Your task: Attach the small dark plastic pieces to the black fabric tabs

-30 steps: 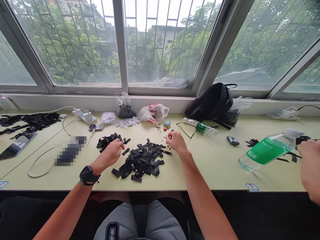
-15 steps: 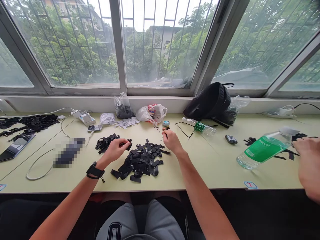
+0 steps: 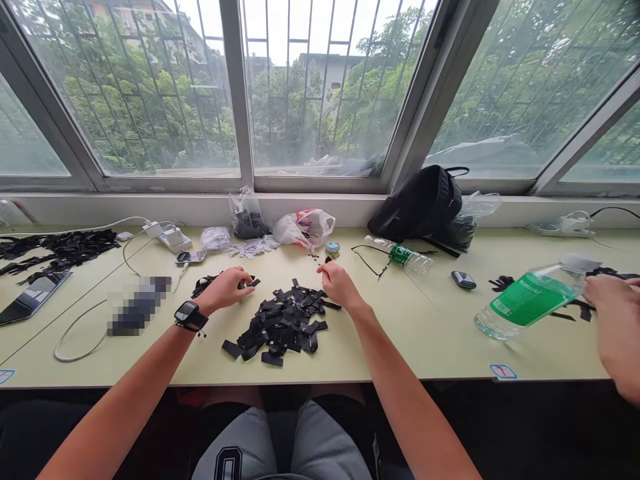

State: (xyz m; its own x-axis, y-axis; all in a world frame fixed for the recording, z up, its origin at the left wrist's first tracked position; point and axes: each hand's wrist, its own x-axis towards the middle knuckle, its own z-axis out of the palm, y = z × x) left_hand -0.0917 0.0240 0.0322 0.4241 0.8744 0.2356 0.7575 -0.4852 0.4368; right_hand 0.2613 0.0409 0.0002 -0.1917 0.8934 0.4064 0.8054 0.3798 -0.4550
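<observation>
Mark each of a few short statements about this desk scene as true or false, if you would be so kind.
1. A black wristwatch sits on the wrist of the left hand. True.
2. The right hand holds the green-labelled water bottle. False: the bottle lies at the far right, near another person's hand, while the right hand is close to small dark pieces.
3. The large pile of black strips lies on the desk between the two forearms. True.
4. The black bag stands at the left end of the desk. False: it is right of centre, against the window sill.
</observation>
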